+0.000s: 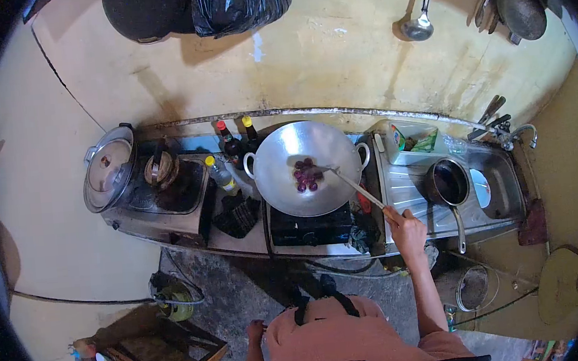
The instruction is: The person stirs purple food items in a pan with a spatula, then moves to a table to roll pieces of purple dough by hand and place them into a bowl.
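Observation:
My right hand (407, 229) is closed around the handle of a long spatula (361, 190). Its metal end reaches down into a large silver wok (280, 193), at a cluster of small round purple-red pieces (300, 175) in the middle of the bowl. The wok has two loop handles and sits on a black stove (310, 228). My left hand (257, 330) hangs low beside my body, away from the counter; its fingers are too small and dim to make out.
Left of the wok stand bottles (230, 143), a dark cloth (237, 215) and another stove (156, 215) with a lidded pot (110, 164). To the right, a dark saucepan (447, 183) and a tub with packets (409, 154) rest by the sink (497, 198). A ladle (418, 29) hangs on the wall.

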Tool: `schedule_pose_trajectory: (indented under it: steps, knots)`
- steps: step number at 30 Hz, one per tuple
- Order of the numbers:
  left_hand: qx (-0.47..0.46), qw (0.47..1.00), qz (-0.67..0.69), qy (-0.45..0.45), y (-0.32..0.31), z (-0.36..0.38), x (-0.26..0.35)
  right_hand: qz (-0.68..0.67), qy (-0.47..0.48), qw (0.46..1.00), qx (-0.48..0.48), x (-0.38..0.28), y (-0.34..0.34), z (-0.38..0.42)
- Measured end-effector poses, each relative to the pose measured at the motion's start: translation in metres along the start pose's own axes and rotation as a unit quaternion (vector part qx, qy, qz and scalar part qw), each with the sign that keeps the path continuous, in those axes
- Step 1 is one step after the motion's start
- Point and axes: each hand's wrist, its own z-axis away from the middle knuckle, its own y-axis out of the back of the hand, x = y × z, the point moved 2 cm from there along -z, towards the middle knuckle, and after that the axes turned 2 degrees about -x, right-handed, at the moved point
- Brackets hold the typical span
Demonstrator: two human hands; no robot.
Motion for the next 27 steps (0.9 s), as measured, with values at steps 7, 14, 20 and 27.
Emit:
schedule_pose_trajectory:
  steps: [7, 14, 20, 27]
  knots:
    - [0.003, 0.972, -0.190, -0.135, -0.026, -0.034, -0.055, -0.027, -0.054, 0.998, 0.000, 0.003, -0.008, 0.002]
    - [0.009, 0.999, -0.034, 0.033, -0.028, -0.027, -0.051, -0.042, -0.042, 0.998, -0.007, -0.002, -0.016, 0.006]
    - [-0.021, 0.978, -0.190, -0.083, -0.015, -0.012, -0.036, -0.047, -0.047, 0.997, -0.026, -0.003, -0.019, 0.006]
    - [-0.008, 0.987, -0.139, -0.076, -0.027, -0.029, -0.073, -0.034, -0.049, 0.998, -0.028, -0.005, -0.021, 0.005]
